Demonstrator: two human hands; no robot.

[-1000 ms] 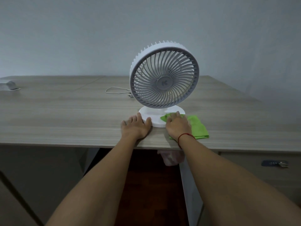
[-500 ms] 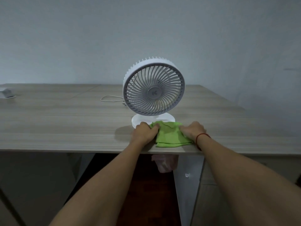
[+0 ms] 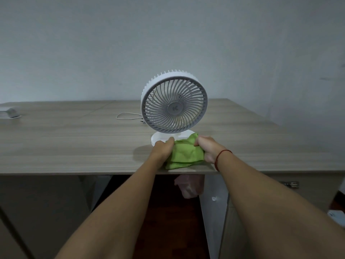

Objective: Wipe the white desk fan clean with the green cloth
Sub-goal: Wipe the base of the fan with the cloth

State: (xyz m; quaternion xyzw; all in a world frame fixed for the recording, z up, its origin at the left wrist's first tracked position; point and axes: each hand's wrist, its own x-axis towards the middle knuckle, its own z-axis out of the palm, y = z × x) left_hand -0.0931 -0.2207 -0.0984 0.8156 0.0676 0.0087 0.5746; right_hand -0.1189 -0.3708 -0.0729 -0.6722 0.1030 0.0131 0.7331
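Note:
The white desk fan (image 3: 174,103) stands upright on its round base near the front edge of the wooden desk (image 3: 74,146), its grille facing me. Just in front of the base lies the green cloth (image 3: 184,154), bunched up between both hands. My left hand (image 3: 162,149) grips the cloth's left side, fingers curled under. On the cloth's right side my right hand (image 3: 208,148) is closed, a red string around its wrist. The cloth's far corner touches the fan base.
A thin white cable (image 3: 127,116) loops on the desk behind the fan. A small pale object (image 3: 10,113) lies at the desk's far left. A pinkish bag (image 3: 188,186) hangs under the desk edge. A drawer handle (image 3: 290,184) is at the right.
My left hand left the desk beside the fan base and took hold of the cloth. Both hands have gathered the flat cloth into a bunch. The view shifted back from the fan.

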